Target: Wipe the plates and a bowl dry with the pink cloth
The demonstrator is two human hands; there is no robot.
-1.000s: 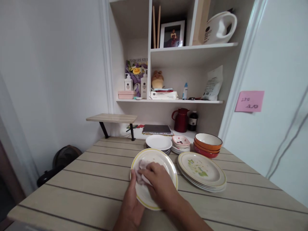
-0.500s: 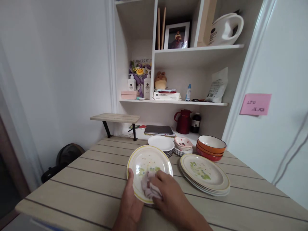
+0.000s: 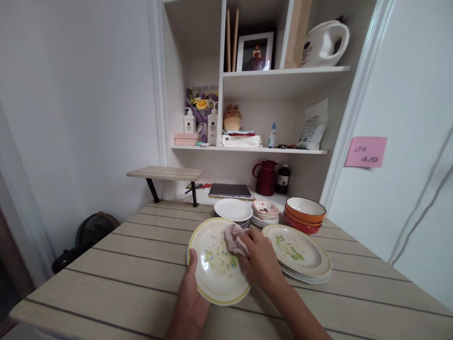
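Note:
A round plate (image 3: 215, 264) with a yellow rim and a floral print is held tilted above the wooden table (image 3: 116, 269). My left hand (image 3: 190, 297) grips its near left edge, thumb on the rim. My right hand (image 3: 260, 259) presses a small pale pink cloth (image 3: 234, 237) against the plate's upper right part.
A stack of matching plates (image 3: 300, 255) lies just right of my right hand. Behind stand white plates (image 3: 233, 210), small dishes (image 3: 265, 208) and orange bowls (image 3: 305, 213). Shelves hold a red jug (image 3: 266, 177), bottles and a picture frame. A dark fan (image 3: 94, 229) sits left, below the table.
My right hand has carried the cloth across the plate, from its left to its lower middle and then to its upper right. My left hand stays on the near edge.

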